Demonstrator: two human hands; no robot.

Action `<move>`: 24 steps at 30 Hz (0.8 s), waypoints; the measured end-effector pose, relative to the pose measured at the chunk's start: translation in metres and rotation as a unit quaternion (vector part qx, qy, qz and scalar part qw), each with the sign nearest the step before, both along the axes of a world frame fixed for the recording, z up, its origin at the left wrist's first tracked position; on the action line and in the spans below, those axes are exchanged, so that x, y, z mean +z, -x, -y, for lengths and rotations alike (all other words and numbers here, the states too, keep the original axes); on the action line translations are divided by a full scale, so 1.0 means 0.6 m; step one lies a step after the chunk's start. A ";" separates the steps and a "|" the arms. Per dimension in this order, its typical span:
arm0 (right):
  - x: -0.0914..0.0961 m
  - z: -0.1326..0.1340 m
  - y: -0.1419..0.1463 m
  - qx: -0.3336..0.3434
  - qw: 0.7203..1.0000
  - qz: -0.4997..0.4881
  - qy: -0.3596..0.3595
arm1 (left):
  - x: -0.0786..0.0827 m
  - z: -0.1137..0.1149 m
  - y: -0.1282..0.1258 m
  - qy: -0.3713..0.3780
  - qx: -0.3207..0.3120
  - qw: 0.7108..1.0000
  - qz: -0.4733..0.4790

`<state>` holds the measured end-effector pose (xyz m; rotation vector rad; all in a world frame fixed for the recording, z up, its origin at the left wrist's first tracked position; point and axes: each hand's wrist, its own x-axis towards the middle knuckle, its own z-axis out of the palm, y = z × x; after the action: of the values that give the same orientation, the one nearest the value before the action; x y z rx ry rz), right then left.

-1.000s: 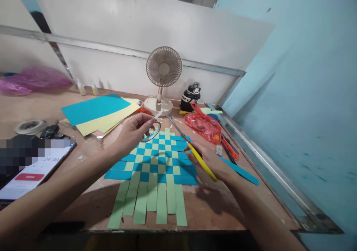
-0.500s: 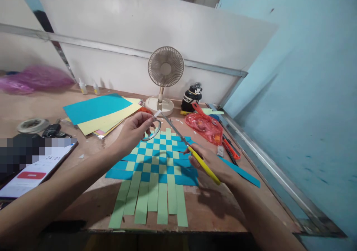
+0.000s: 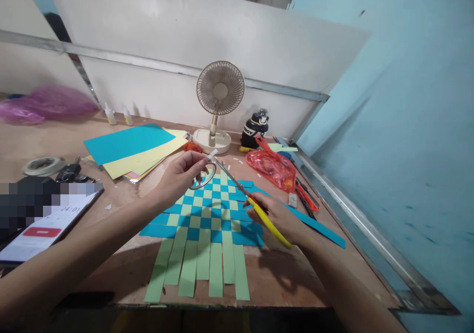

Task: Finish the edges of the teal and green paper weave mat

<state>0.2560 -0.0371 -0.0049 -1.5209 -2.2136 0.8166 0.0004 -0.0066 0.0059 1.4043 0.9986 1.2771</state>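
Note:
My left hand (image 3: 188,169) pinches a nearly used-up roll of tape (image 3: 212,177), a thin ring hanging below the fingers. A short whitish tape end (image 3: 212,153) sticks up past the fingertips. In my right hand (image 3: 267,207) is a pair of scissors (image 3: 264,215) with yellow handles. Its blades point up and left, their tips close to the tape end; whether they touch it I cannot tell. Beneath both hands lies a woven paper mat (image 3: 205,222) of blue and pale green strips, with long loose green ends toward me.
A fan (image 3: 220,89) and a black bottle (image 3: 255,128) stand at the back. Coloured paper sheets (image 3: 129,143), another tape roll (image 3: 43,166) and a phone (image 3: 52,224) lie left. On the right are a red plastic bag (image 3: 272,165) and a blue strip (image 3: 322,230).
The scissors have dipped slightly, and their blades look closer together. My left hand, with the tape, has shifted a little to the right.

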 end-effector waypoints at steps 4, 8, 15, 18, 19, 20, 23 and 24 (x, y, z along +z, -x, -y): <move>-0.002 -0.001 0.002 -0.002 1.000 0.001 -0.001 | -0.001 -0.003 0.000 -0.002 0.002 1.000 -0.006; -0.005 -0.002 0.000 0.004 1.000 -0.010 -0.008 | -0.002 -0.003 -0.001 -0.003 0.003 1.000 -0.004; -0.002 -0.003 0.001 -0.005 1.000 0.003 -0.004 | 0.000 -0.003 -0.001 -0.017 0.003 1.000 -0.006; -0.001 -0.003 0.001 -0.007 1.000 0.004 -0.006 | 0.001 -0.002 0.000 -0.017 0.000 1.000 -0.007; -0.002 -0.003 0.001 -0.006 1.000 0.003 -0.006 | 0.001 -0.002 0.000 -0.017 -0.001 1.000 -0.006; -0.002 -0.004 0.001 -0.007 1.000 0.001 -0.007 | 0.001 -0.002 0.000 -0.017 -0.002 1.000 -0.005; -0.003 -0.004 0.001 -0.007 1.000 -0.003 -0.008 | 0.001 -0.002 0.000 -0.017 -0.001 1.000 -0.009; -0.002 -0.004 0.001 -0.008 1.000 -0.002 -0.009 | 0.002 -0.002 0.000 -0.017 -0.001 1.000 -0.010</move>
<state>0.2555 -0.0347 -0.0062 -1.5244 -2.1968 0.7924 0.0004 -0.0055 0.0068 1.4465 0.9930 1.2870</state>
